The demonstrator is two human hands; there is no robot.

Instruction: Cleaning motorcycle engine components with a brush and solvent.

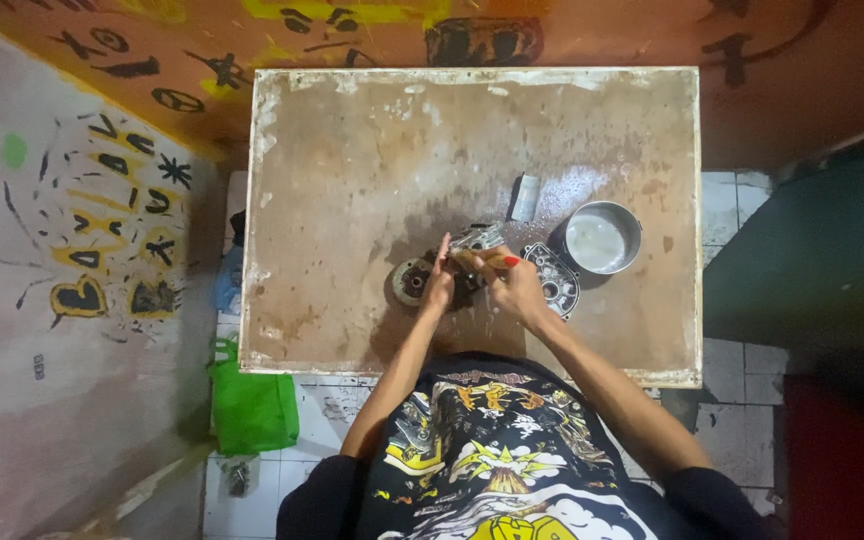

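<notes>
On the stained brown table (352,150) lies a grey metal engine part (474,240) with a round dark piece (411,282) at its left. My left hand (440,282) rests against the part's left side, steadying it. My right hand (514,288) grips a brush with a wooden handle and red tip (497,260), laid across the part. A flat metal engine cover (554,280) lies just right of my right hand.
A round metal bowl (602,238) with pale liquid stands at the right of the table. A small grey strip (525,198) lies behind the part. A green bag (252,408) sits on the tiled floor at the left. Painted walls surround the table.
</notes>
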